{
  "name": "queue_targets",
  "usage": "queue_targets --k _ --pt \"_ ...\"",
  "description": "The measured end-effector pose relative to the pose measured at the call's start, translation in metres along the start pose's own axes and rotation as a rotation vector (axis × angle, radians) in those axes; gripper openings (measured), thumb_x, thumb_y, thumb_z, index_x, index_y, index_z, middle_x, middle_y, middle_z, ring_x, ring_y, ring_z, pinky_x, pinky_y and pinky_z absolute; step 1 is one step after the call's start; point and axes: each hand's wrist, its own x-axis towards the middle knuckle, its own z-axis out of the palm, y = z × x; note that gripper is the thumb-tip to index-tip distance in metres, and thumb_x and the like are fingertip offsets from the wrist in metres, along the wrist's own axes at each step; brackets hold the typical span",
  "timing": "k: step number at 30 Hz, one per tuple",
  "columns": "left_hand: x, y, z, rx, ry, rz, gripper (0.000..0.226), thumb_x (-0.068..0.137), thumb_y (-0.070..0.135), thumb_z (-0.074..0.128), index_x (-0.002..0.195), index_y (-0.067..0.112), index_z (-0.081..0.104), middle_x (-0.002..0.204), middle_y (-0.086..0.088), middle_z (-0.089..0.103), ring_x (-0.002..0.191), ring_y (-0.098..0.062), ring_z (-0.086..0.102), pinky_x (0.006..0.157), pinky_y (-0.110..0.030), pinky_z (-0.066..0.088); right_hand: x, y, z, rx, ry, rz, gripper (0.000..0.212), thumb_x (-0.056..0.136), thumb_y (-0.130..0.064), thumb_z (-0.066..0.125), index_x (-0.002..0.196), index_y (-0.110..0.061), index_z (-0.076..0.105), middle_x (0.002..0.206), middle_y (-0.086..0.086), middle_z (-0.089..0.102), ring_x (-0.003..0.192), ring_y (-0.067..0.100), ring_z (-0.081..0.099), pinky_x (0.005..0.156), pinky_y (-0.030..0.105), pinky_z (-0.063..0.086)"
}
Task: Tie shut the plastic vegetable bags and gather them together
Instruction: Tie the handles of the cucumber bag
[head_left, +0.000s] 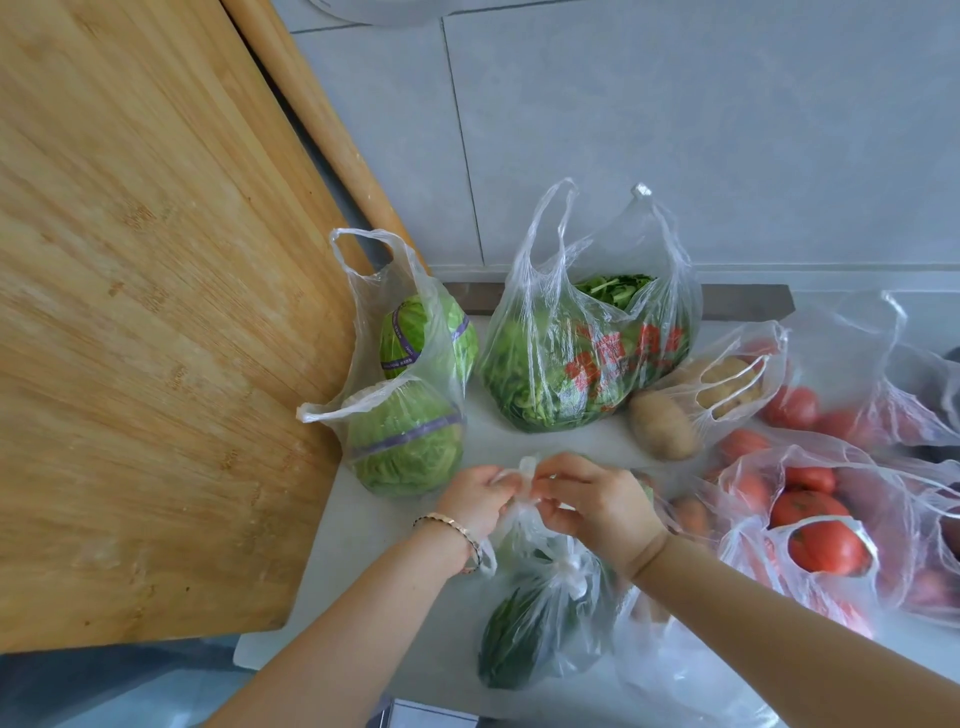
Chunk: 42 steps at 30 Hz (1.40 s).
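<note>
Head cam, L hand (475, 501) & R hand (592, 506) fingers pinched on bag handles (524, 480), greens bag (540, 613) below

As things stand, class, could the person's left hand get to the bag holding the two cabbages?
Probably yes, once free. The cabbage bag stands just beyond the left hand with bare counter between. But that hand and the right hand are both pinching the handles of the small bag.

Single head-worn wide-angle view, looking steeply down and forward, sitting close over white counter (363, 525); tilted bamboo cutting board (156, 338) filling left, grey tiled wall (675, 130) ahead.
</note>
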Motion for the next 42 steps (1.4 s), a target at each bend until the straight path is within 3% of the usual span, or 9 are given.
queue_targets --k 3,7,13,16,20,25,32,37,42 --pt "-0.003 -0.007 0.0 0.119 0.075 0.206 0.02 0.093 0.014 0.046 0.076 0.011 0.058 0.055 0.006 0.043 0.047 -0.001 0.039 0.042 -0.009 0.029 -0.01 -0.006 -0.001 0.042 0.001 0.104 0.01 0.072 -0.016 0.059 0.077 -0.024 0.062 0.085 -0.01 0.051 0.06 0.007 0.051 0.055 0.013 0.04" --pt "-0.007 -0.018 0.002 -0.202 0.094 0.119 0.026 0.09 0.006 0.049 0.069 0.018 0.058 0.052 0.009 0.046 0.051 -0.002 0.042 0.045 -0.01 0.032 -0.016 -0.011 -0.007 -0.135 -0.122 0.166 0.018 0.073 -0.021 0.051 0.075 -0.023 0.069 0.066 -0.005 0.06 0.054 0.012 0.056 0.051 0.019 0.043" --pt "-0.009 -0.012 0.003 -0.21 0.085 0.09 0.024 0.091 0.007 0.048 0.07 0.017 0.055 0.06 0.002 0.05 0.049 0.002 0.047 0.043 -0.008 0.032 -0.021 -0.026 -0.003 0.206 -0.097 0.539 0.019 0.074 -0.001 0.062 0.086 -0.012 0.072 0.073 -0.008 0.059 0.071 0.002 0.056 0.065 0.013 0.048" --pt "-0.013 -0.007 0.001 -0.175 0.081 0.119 0.009 0.08 0.011 0.065 0.079 0.016 0.058 0.065 0.004 0.057 0.054 0.0 0.053 0.044 -0.005 0.037 -0.017 -0.031 -0.006 0.267 -0.042 0.662 0.018 0.075 0.005 0.065 0.087 -0.007 0.073 0.074 -0.009 0.06 0.07 -0.012 0.056 0.067 0.002 0.044" --pt "-0.014 -0.006 0.001 -0.024 0.088 0.209 0.033 0.067 0.01 0.077 0.088 0.019 0.053 0.063 0.01 0.062 0.05 0.009 0.055 0.058 -0.005 0.043 -0.016 -0.033 -0.004 0.268 -0.045 0.703 0.016 0.075 0.004 0.065 0.086 -0.005 0.074 0.078 0.001 0.067 0.062 -0.008 0.058 0.066 0.0 0.044" --pt "-0.01 -0.007 0.003 0.149 0.097 0.219 0.03 0.073 0.01 0.071 0.087 0.023 0.048 0.056 0.005 0.044 0.054 -0.009 0.043 0.048 -0.009 0.036 -0.02 -0.03 0.0 0.205 -0.112 0.599 0.016 0.073 0.004 0.066 0.084 -0.005 0.073 0.077 0.008 0.07 0.062 0.008 0.058 0.07 0.011 0.046" --pt "-0.006 -0.003 -0.001 -0.515 -0.034 -0.254 0.033 0.078 -0.006 0.061 0.074 0.017 0.037 0.049 0.004 0.038 0.03 -0.003 0.026 0.03 -0.013 0.016 -0.018 -0.036 -0.006 0.18 -0.081 0.556 0.016 0.073 -0.021 0.067 0.082 -0.011 0.074 0.074 -0.001 0.066 0.064 0.004 0.053 0.063 0.008 0.044" --pt "-0.009 -0.008 0.002 -0.592 -0.046 -0.244 0.03 0.081 -0.003 0.061 0.075 0.015 0.037 0.046 0.004 0.043 0.028 -0.001 0.028 0.028 -0.013 0.019 -0.004 -0.046 -0.009 0.421 -0.023 0.985 0.012 0.076 -0.025 0.073 0.078 -0.012 0.074 0.072 -0.005 0.067 0.069 0.009 0.063 0.066 0.016 0.049" --pt "-0.015 -0.002 0.0 -0.155 0.124 -0.016 0.028 0.074 0.009 0.072 0.085 0.014 0.047 0.054 0.004 0.045 0.04 -0.001 0.041 0.038 -0.013 0.033 0.002 -0.046 -0.002 0.749 0.077 1.394 0.012 0.075 -0.021 0.074 0.065 -0.018 0.069 0.075 0.007 0.069 0.072 0.017 0.062 0.077 0.028 0.054"
